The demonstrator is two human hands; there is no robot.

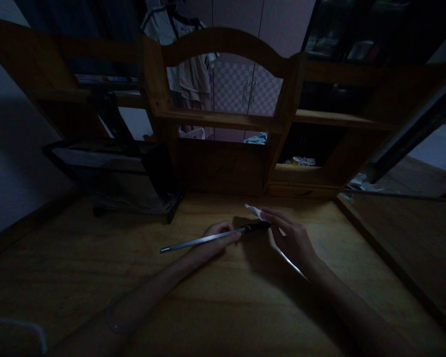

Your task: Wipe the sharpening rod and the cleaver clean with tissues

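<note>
A long silver rod [196, 242] with a black end [259, 226] is held in the left hand [219, 229], between the thumb and the curled fingers. The silver tip is pointed to the left, and the black end is pointed at the right hand [296, 241]. A small white sheet [254, 211] is pinched in the fingers of the right hand, just beside the black end. Whether they touch cannot be told. A thin bright line [292, 264] can be seen by the right wrist, but what it is cannot be told. Both hands are held over the wooden table [208, 307], and a dark shadow is cast there. A black frame [158, 173] is stood on the left side of the table. At the back, a wooden shelf [217, 119] can be seen, and clothes [193, 79] are hung behind it.
</note>
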